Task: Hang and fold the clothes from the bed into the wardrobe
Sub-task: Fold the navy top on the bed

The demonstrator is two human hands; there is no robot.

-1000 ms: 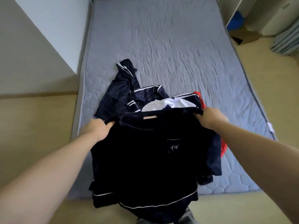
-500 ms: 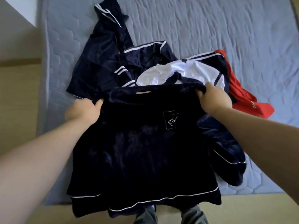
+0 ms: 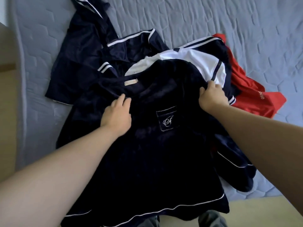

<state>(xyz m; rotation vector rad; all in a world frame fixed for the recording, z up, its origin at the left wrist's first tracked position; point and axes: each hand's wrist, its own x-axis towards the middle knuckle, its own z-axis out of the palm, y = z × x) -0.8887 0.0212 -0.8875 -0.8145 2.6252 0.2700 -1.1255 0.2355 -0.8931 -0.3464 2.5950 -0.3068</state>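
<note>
Head view has the dark blue top (image 3: 147, 161) spread at the near side of the bed (image 3: 213, 22). Its collar is far from the person and its hem reaches past the bed's edge toward them, so its long axis runs straight away from the body. The right grip (image 3: 212, 97) holds the top's right shoulder, fingers curled round the cloth. The left grip (image 3: 117, 115) is wide, fingers nearly straight, and lies flat on the chest just under the collar. I judge that the next move needs the free left shoulder. It lies out to the left of the left grip, which is clearly the nearer one. Beyond both grips lie a white shirt (image 3: 196, 63) and a striped dark garment (image 3: 85, 51). A red garment (image 3: 255, 99) lies to the right of the right grip.
</note>
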